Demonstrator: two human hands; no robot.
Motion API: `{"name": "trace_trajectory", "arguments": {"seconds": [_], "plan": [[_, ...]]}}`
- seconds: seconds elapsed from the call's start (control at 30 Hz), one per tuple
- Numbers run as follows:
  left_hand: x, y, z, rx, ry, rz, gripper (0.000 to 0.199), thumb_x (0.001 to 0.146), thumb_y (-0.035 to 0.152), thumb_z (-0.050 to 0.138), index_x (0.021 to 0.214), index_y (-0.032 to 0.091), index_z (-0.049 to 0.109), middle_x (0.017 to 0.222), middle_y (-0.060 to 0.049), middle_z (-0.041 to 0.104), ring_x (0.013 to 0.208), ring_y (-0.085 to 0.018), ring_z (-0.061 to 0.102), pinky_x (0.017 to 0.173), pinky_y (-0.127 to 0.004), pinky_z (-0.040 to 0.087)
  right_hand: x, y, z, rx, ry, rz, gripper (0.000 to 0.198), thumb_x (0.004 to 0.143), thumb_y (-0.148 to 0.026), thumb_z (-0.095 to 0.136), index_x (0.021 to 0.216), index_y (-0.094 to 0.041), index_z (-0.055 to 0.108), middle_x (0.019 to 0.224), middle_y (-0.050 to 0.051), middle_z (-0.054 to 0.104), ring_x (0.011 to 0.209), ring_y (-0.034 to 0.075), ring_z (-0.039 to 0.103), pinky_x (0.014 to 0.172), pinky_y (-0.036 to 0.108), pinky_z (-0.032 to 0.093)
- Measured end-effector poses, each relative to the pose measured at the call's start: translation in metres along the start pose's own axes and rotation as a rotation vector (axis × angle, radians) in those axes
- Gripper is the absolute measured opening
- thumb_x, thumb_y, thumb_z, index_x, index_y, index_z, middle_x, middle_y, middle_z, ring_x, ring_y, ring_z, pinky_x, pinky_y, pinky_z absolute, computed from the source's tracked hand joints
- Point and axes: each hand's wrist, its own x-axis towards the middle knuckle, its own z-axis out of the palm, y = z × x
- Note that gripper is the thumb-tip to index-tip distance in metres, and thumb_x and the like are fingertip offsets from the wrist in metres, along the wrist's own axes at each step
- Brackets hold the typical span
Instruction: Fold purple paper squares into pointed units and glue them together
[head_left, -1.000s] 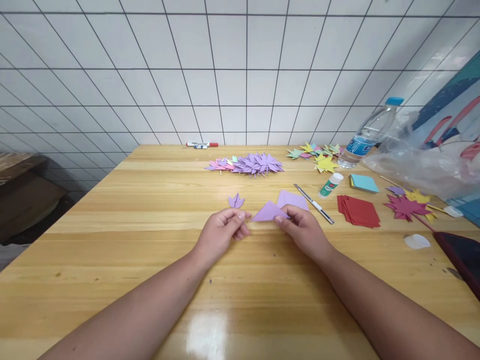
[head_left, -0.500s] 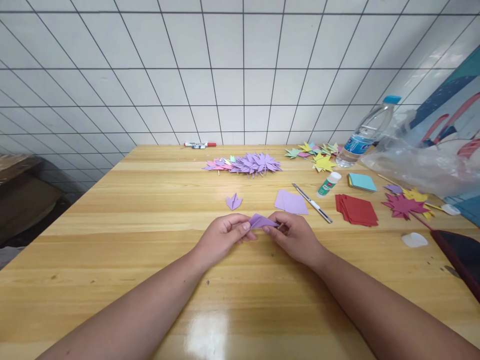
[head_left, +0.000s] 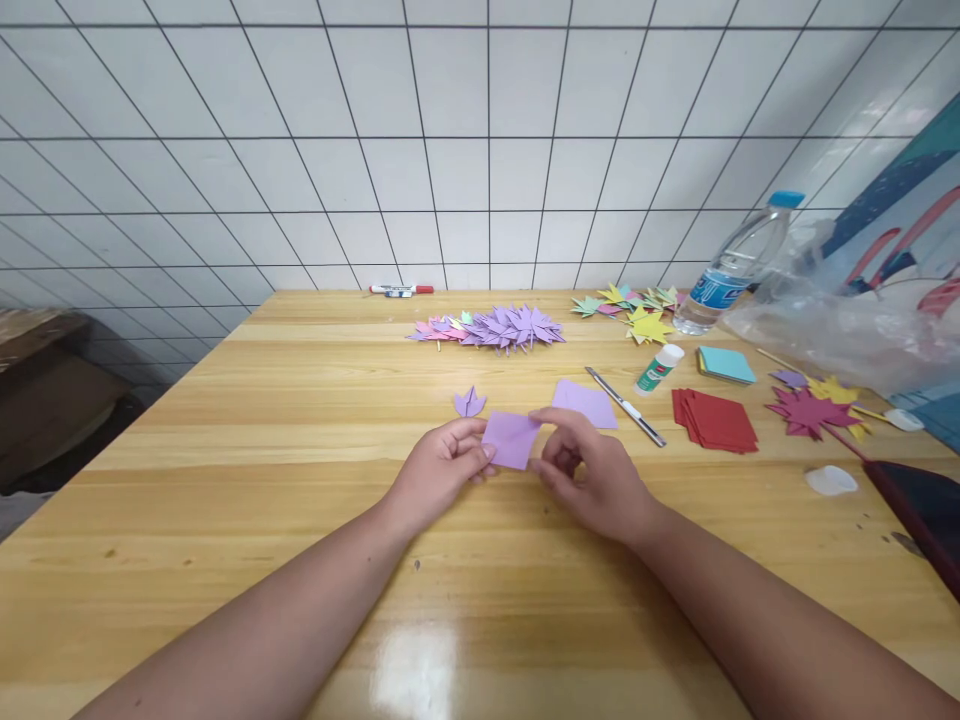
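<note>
A square of purple paper (head_left: 511,441), unfolded and showing a faint crease, is pinched at its left edge by my left hand (head_left: 448,462). My right hand (head_left: 589,468) is at the paper's right side, thumb and index finger apart, the index fingertip at its upper right corner. Just beyond the left hand lies a small folded purple paper piece (head_left: 469,402) with pointed tips. Some flat purple sheets (head_left: 589,404) lie behind the right hand, with a utility knife (head_left: 625,406) beside them.
Purple paper leaves (head_left: 514,328) are heaped at the back. On the right are a glue stick (head_left: 659,369), red paper squares (head_left: 716,421), blue paper squares (head_left: 725,364), a crimson paper leaf (head_left: 808,411), a water bottle (head_left: 721,275) and a white cap (head_left: 831,481). Markers (head_left: 401,290) lie near the wall.
The purple paper, folded to a triangle before, is opened out to a square. My right hand's fingers have spread from their pinch, while the left hand keeps its hold.
</note>
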Motion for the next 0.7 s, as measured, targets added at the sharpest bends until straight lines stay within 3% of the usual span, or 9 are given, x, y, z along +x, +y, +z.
{"name": "trace_trajectory", "arguments": {"seconds": [0.1,0.23,0.33,0.5,0.7], "plan": [[-0.001,0.002,0.0,-0.005,-0.018,-0.012,0.042,0.074,0.034,0.063,0.109,0.012,0.057,0.069,-0.002,0.065,0.062,-0.012,0.058,0.059,-0.023,0.042,-0.001,-0.001,0.001,-0.117,-0.13,-0.136,0.043,0.079,-0.013,0.047,0.119,-0.029,0.048,0.085,0.0,0.064,0.064,0.011,0.055,0.06,0.023,0.041],[-0.002,0.005,0.002,0.012,-0.074,-0.01,0.04,0.074,0.033,0.063,0.106,0.011,0.058,0.07,-0.003,0.066,0.064,-0.012,0.059,0.061,-0.022,0.041,0.001,0.002,0.002,-0.213,-0.128,-0.2,0.038,0.074,-0.007,0.048,0.103,-0.028,0.062,0.084,0.001,0.064,0.068,0.013,0.056,0.06,0.023,0.039],[-0.003,0.004,0.003,0.0,-0.117,0.001,0.037,0.075,0.032,0.062,0.106,0.013,0.058,0.075,-0.003,0.068,0.071,-0.013,0.061,0.068,-0.023,0.043,0.003,0.004,0.004,-0.12,-0.102,-0.153,0.029,0.075,-0.009,0.052,0.096,-0.025,0.064,0.078,0.0,0.063,0.062,0.01,0.055,0.057,0.021,0.04],[-0.005,0.001,0.005,0.062,-0.174,0.012,0.029,0.078,0.033,0.06,0.1,0.016,0.06,0.088,-0.004,0.07,0.082,-0.016,0.063,0.074,-0.025,0.044,0.006,0.003,0.006,0.072,-0.055,-0.026,0.01,0.079,-0.025,0.058,0.086,-0.021,0.065,0.081,0.002,0.064,0.068,0.011,0.057,0.056,0.02,0.043],[-0.005,0.002,0.005,0.084,-0.193,0.039,0.031,0.078,0.031,0.059,0.105,0.016,0.058,0.096,-0.005,0.069,0.092,-0.017,0.062,0.082,-0.026,0.043,0.01,0.001,0.008,0.28,0.007,0.228,0.012,0.077,-0.03,0.059,0.075,-0.018,0.06,0.068,0.001,0.061,0.062,0.012,0.055,0.054,0.021,0.042]]}}
